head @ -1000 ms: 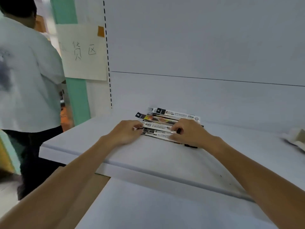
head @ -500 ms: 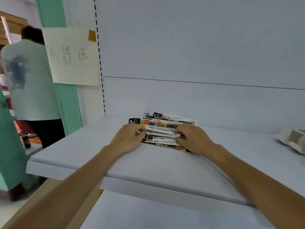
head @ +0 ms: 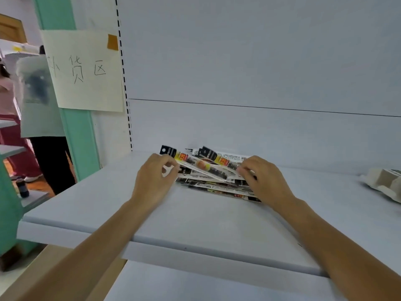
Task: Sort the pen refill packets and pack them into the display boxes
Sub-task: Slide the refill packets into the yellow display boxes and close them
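Far away on the left a person (head: 36,98) in a pale shirt stands with their back turned. Next comes a green post (head: 80,137) with a paper sign (head: 86,70) stuck across it; the sign has big hand-drawn marks and a bit of orange tape (head: 112,41) at its top corner. To the right of the post is a white shelf (head: 195,224) with a white back wall (head: 260,61). The left hand (head: 154,181) is over the shelf with its fingers curled, and it pinches the left end of the pen refill packets (head: 213,185). The packets lie in a messy pile on the shelf, near the back wall, between the two hands. The top few are tipped up at the left end and show black, yellow and red. The right hand (head: 268,181) has curled fingers too and holds the right end of the top packets. Far to the right, well apart from the pile, a pale cardboard box (head: 384,183) lies on the shelf, cut off by the edge of the view.
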A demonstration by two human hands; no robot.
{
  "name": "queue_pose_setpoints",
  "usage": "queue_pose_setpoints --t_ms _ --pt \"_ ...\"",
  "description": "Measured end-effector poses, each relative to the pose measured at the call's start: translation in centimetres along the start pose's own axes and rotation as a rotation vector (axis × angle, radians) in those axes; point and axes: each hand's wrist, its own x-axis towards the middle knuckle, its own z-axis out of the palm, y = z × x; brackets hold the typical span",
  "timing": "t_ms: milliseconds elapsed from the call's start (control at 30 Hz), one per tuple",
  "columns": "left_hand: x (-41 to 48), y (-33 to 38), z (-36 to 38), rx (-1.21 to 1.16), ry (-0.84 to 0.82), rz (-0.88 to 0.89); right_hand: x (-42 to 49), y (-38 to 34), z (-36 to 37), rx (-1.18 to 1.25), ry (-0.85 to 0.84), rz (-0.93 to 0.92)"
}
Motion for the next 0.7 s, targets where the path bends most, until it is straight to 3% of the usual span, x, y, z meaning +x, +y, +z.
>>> queue_pose_setpoints --t_ms 100,267,433,600,700 --pt "-0.2 0.1 -0.3 -0.024 -0.043 -0.066 -0.2 -0.1 -0.2 0.022 0.006 0.012" --pt "-0.6 0.4 0.0 -0.016 -0.317 0.062 -0.3 -0.8 0.3 -0.047 -0.278 0.043" --pt "-0.2 1.2 -0.2 0.188 -0.455 0.143 0.0 -0.3 0.1 0.131 -0.342 0.049" --pt "0.4 0.5 -0.3 0.479 -0.586 0.113 0.4 0.3 -0.8 0.032 -0.404 0.053" --pt "0.6 -0.1 -1.0 0.435 -0.608 0.02 1.0 0.3 -2.0 0.057 -0.441 0.11"
